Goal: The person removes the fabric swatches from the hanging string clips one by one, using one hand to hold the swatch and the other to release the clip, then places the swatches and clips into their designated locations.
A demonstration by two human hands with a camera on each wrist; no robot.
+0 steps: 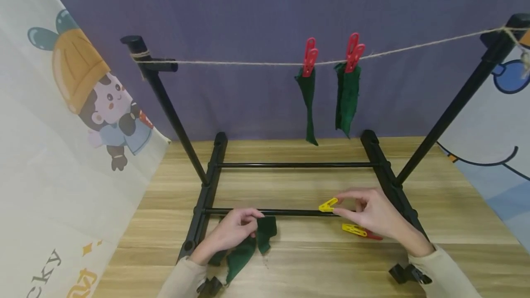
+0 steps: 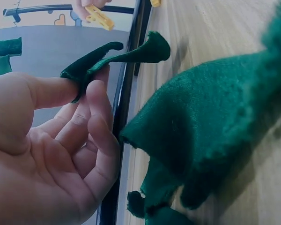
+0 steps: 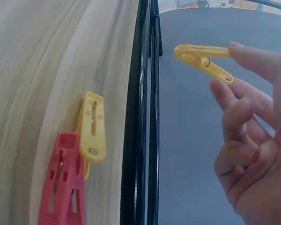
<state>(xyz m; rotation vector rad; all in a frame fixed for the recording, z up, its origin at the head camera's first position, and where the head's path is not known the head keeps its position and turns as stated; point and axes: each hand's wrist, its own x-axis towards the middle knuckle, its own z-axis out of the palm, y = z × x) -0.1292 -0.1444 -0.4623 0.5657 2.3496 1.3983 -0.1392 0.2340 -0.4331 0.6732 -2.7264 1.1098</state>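
Observation:
My left hand [image 1: 237, 230] pinches a small piece of dark green cloth [image 1: 266, 232] between thumb and fingers, above the table's near part. More green cloth [image 2: 210, 117] lies crumpled on the wood below that hand. My right hand [image 1: 374, 213] holds a yellow clothespin [image 3: 203, 58] by its two handle ends, between thumb and fingertip. A second yellow clothespin [image 3: 92, 126] and a red clothespin [image 3: 63, 183] lie together on the table under the right hand. Two green cloth strips, a narrow one [image 1: 308, 105] and a wider one [image 1: 348, 100], hang from the string, each in a red clothespin.
A thin string [image 1: 240, 63] runs between the tops of two black posts [image 1: 174, 116] on a black frame. Low crossbars [image 1: 298, 165] join the frame's feet on the wooden table [image 1: 290, 261]. Behind stands a purple-grey backdrop [image 1: 248, 13], with printed cartoon sheets at the sides.

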